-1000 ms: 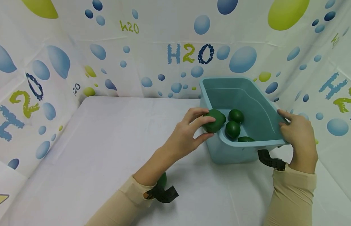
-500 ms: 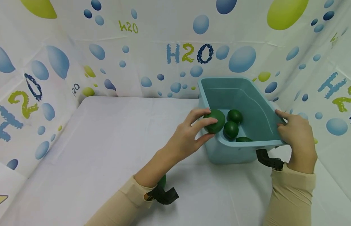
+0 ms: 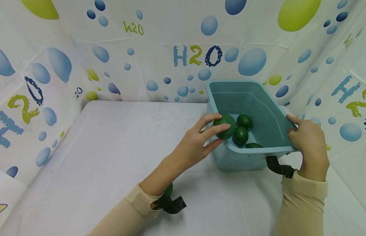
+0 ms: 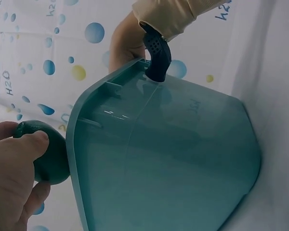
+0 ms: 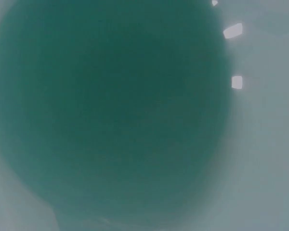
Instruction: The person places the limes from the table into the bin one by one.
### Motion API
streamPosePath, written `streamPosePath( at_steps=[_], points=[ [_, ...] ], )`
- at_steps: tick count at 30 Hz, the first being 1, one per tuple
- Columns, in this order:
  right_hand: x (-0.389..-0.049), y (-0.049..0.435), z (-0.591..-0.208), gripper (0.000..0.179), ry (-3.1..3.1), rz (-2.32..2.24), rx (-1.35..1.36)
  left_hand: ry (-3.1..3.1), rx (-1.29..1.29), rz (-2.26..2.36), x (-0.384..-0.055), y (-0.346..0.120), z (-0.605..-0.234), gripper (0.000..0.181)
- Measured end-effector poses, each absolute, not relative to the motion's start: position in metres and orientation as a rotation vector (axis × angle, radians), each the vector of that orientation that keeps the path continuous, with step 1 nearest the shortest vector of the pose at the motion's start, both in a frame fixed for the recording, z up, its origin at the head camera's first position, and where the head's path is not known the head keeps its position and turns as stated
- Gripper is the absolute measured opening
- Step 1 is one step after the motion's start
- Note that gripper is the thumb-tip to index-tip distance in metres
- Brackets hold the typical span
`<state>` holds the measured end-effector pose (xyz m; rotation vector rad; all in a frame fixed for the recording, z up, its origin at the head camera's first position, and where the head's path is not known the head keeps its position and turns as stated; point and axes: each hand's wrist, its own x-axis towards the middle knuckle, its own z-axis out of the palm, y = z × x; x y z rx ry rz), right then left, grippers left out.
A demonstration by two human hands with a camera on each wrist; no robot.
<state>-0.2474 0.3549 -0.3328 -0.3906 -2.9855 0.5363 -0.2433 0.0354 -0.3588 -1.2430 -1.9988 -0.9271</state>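
Observation:
Between its thumb and fingers, my left hand (image 3: 194, 137) holds a smooth green avocado-like fruit (image 3: 226, 127) at the left rim of a teal plastic bin (image 3: 259, 150). In the left wrist view the same fruit (image 4: 51, 156) is close against the rim; whether it touches is unclear. My right hand (image 3: 309, 141) grips the bin's right front corner, thumb along the rim. Inside the bin lie round dark green fruits: one farther back (image 3: 244, 121), one in the middle (image 3: 240, 135) and one (image 3: 254, 145) partly hidden by the front wall.
Another green fruit (image 3: 169, 189) lies on the white tabletop (image 3: 118, 147), mostly hidden by my left wrist and its black strap (image 3: 174, 205). A white curtain (image 3: 159, 26) with printed drops surrounds the table. The right wrist view holds a large blurred green shape (image 5: 111, 96).
The held fruit has turned slightly in my left fingers and shifted a little to the right over the bin's rim. My right hand keeps its grip on the corner.

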Motion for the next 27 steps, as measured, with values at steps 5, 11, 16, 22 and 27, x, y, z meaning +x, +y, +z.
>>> streamPosePath(
  at_steps=[5,11,16,22,27],
  points=[
    [-0.2486,0.3549,-0.3337,0.053,-2.982,0.55,-0.4,-1.969,-1.221,-0.893,-0.2424,0.0376,-0.36,0.038],
    [-0.2494,0.3554,-0.333,0.053,-2.975,0.556,-0.39,-1.949,-1.179,-0.839,-0.2413,0.0387,-0.3614,0.038],
    [-0.2492,0.3549,-0.3324,0.053,-2.97,0.56,-0.376,-1.95,-1.197,-0.858,-0.2416,0.0394,-0.3617,0.038],
    [-0.2486,0.3542,-0.3326,0.052,-2.962,0.559,-0.363,-1.987,-1.217,-0.829,-0.2421,0.0396,-0.3626,0.041],
    [-0.2489,0.3539,-0.3327,0.052,-2.955,0.553,-0.358,-2.038,-1.241,-0.787,-0.2414,0.0396,-0.3622,0.045]
  ],
)
